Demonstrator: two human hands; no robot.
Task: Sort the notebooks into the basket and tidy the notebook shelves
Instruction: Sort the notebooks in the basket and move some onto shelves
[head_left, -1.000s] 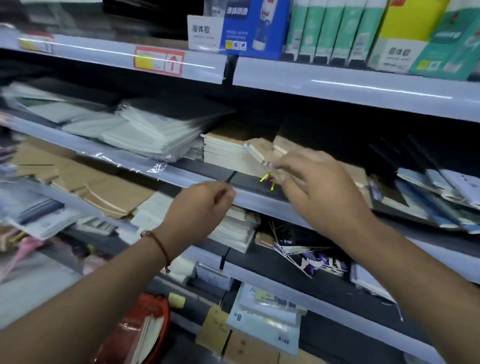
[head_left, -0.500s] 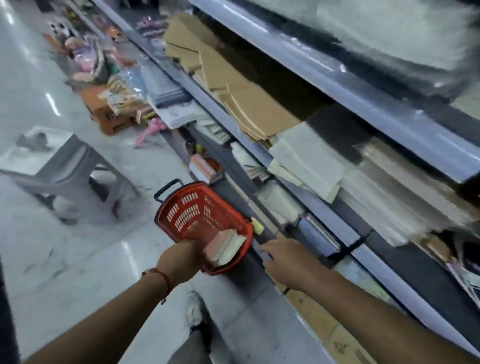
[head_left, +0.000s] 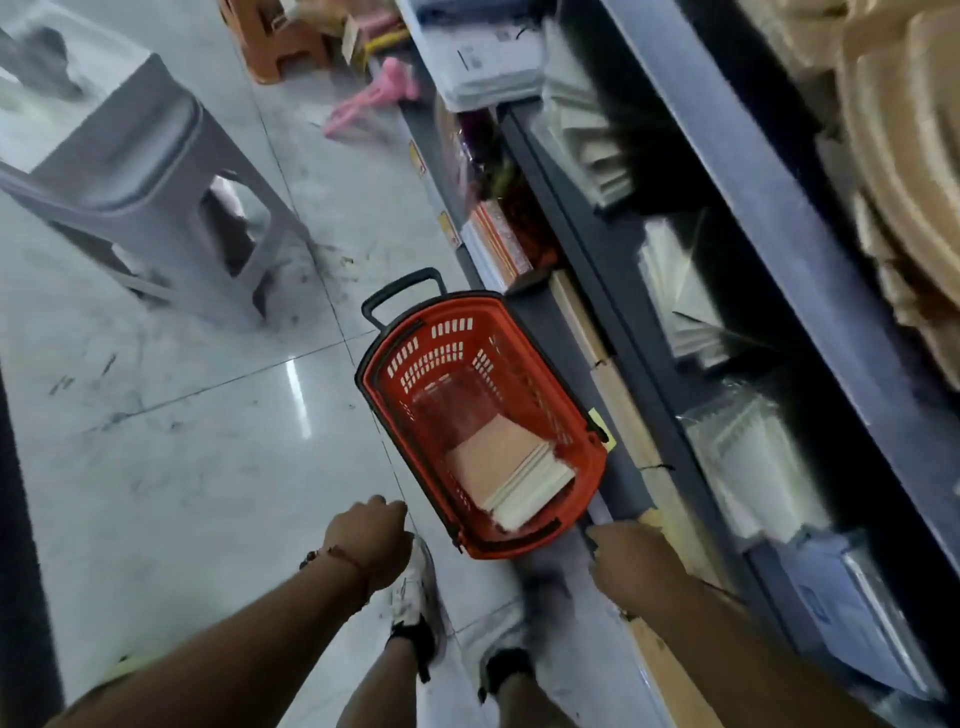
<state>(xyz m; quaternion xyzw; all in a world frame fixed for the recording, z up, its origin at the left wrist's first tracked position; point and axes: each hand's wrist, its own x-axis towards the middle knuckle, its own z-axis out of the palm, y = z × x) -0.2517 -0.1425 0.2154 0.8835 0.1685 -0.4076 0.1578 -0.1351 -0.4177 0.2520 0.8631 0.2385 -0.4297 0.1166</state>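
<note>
A red plastic basket (head_left: 415, 364) with a black handle stands on the floor against the shelf base. Inside it, at the near end, lies a stack of tan-covered notebooks (head_left: 511, 470). My left hand (head_left: 369, 540), with a red cord on the wrist, hovers just left of the basket's near end, fingers curled with nothing in them. My right hand (head_left: 623, 564) is at the basket's near right corner by the shelf edge, its fingers loosely closed and holding nothing I can see. The shelves (head_left: 753, 218) on the right carry piles of brown and white notebooks.
A grey plastic stool (head_left: 135, 171) stands on the tiled floor at the left. An orange stool (head_left: 283, 47) and a pink object (head_left: 371, 101) lie farther down the aisle. My feet (head_left: 421, 597) in white shoes are just below the basket.
One second ago both hands were at notebooks on an upper shelf. The view then dropped to the basket, the notebooks were set into it, and both hands have drawn back from it.
</note>
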